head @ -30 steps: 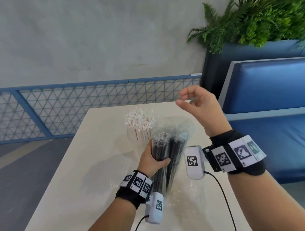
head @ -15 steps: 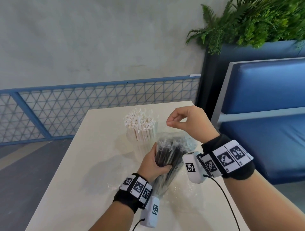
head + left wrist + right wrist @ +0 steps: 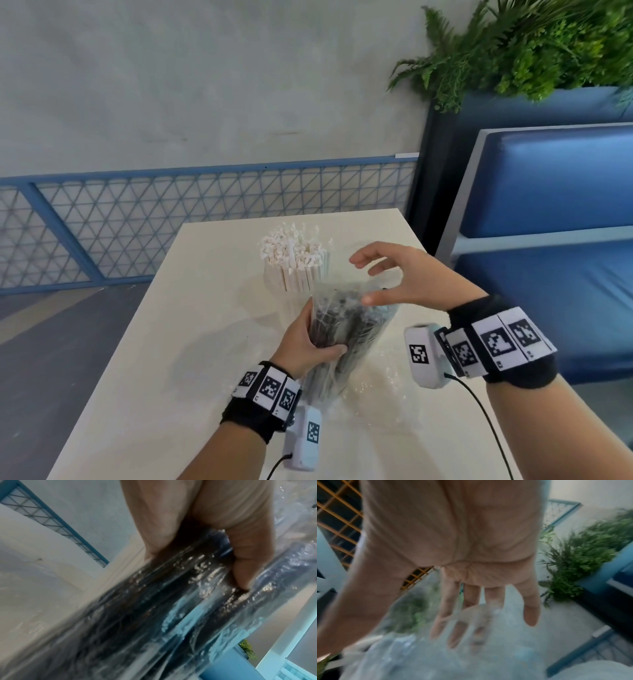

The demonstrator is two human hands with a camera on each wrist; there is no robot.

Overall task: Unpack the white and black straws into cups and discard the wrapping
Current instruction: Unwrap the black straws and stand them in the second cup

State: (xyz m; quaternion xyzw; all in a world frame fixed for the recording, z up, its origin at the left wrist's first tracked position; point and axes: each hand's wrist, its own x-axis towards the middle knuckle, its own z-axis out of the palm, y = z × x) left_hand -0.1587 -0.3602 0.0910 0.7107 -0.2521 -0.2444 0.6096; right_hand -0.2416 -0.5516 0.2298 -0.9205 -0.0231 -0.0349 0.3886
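Observation:
A bundle of black straws [image 3: 337, 334] in clear plastic wrapping stands tilted on the white table [image 3: 144, 377]. My left hand [image 3: 310, 342] grips its middle; in the left wrist view the thumb [image 3: 247, 566] presses into the black straws [image 3: 154, 615]. My right hand [image 3: 387, 274] hovers at the bundle's top with fingers spread, holding nothing; its fingers [image 3: 530, 609] reach over the wrapping [image 3: 419, 655] in the blurred right wrist view. White straws [image 3: 291, 260] fill a clear cup just behind the bundle.
Loose clear plastic film [image 3: 373, 387] lies on the table at the bundle's base. A blue bench [image 3: 548, 240] stands to the right, a planter with green foliage [image 3: 531, 44] behind it, and a blue mesh railing [image 3: 171, 222] beyond the table's far edge.
My right hand came down from above, pinched near the bundle's top, and now has its fingers spread open there. The left hand has lowered and tilted the bundle.

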